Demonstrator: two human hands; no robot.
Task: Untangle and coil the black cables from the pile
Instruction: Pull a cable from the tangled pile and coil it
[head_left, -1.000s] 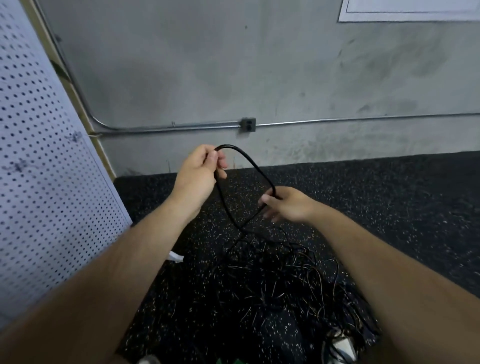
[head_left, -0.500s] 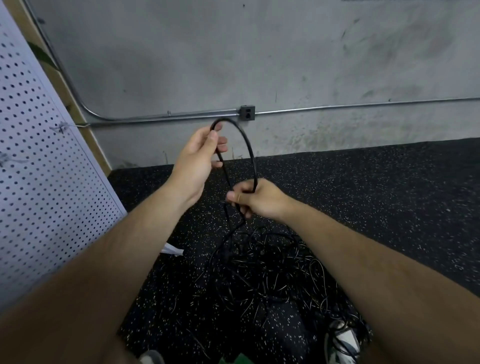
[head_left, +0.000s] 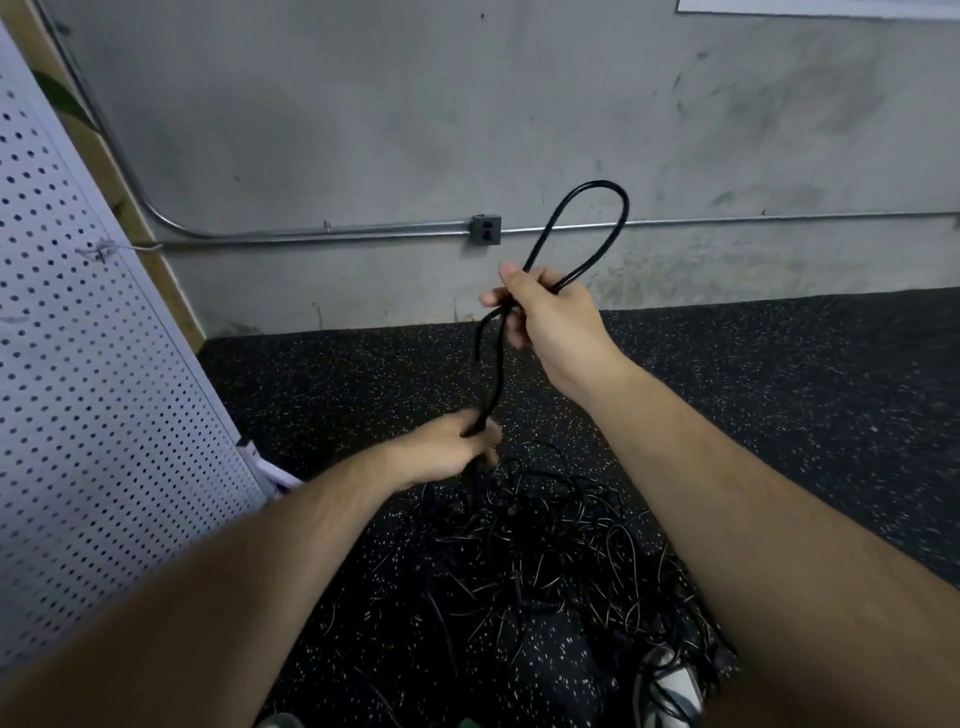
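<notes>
A tangled pile of thin black cables (head_left: 550, 551) lies on the speckled black floor between my forearms. One thicker black cable (head_left: 597, 187) rises from it. My right hand (head_left: 545, 317) is raised in front of the wall and grips this cable, with a loop standing up above the fist. Two strands hang down from that fist to my left hand (head_left: 457, 447), which grips them low, just above the pile.
A white perforated panel (head_left: 78, 389) leans along the left. The concrete wall behind carries a metal conduit with a grey outlet box (head_left: 487, 229). A shoe (head_left: 670, 691) shows at the bottom, partly under cables. Speckled rubber floor (head_left: 805, 389) spreads to the right.
My right hand has risen and taken the loop that my left hand held up. My left hand has dropped to grip the strands just above the pile.
</notes>
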